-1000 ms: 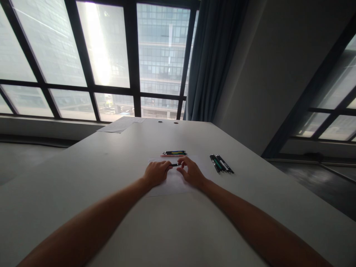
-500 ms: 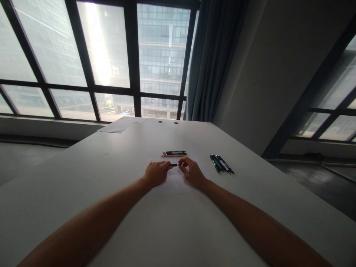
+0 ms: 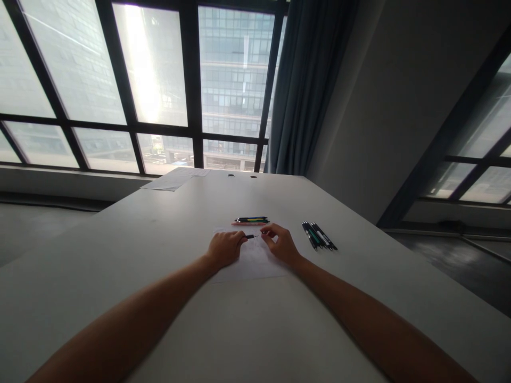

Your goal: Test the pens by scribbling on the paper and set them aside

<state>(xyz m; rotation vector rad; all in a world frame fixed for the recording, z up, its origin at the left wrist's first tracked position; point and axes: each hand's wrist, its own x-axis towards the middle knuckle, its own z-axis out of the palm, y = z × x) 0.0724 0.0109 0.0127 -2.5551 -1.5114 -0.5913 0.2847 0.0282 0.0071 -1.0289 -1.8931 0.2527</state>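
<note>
My left hand (image 3: 224, 248) rests on a white sheet of paper (image 3: 255, 267) and is shut on a black pen (image 3: 250, 236), whose end sticks out to the right. My right hand (image 3: 281, 243) hovers just right of that pen end, a small gap away, with thumb and forefinger pinched together. Whether something small sits between those fingers is too small to tell. Just beyond my hands lies a row of coloured pens (image 3: 251, 220). A second bunch of dark pens (image 3: 319, 236) lies to the right of my right hand.
Everything lies on a long white table (image 3: 151, 250) that runs toward a large window. Loose papers (image 3: 171, 181) and two round cable holes (image 3: 230, 175) are at its far end. A dark curtain (image 3: 307, 85) hangs at the back right beside a wall.
My right hand has drawn a little to the right, away from the pen end it was touching. My left hand and the pen have stayed in place.
</note>
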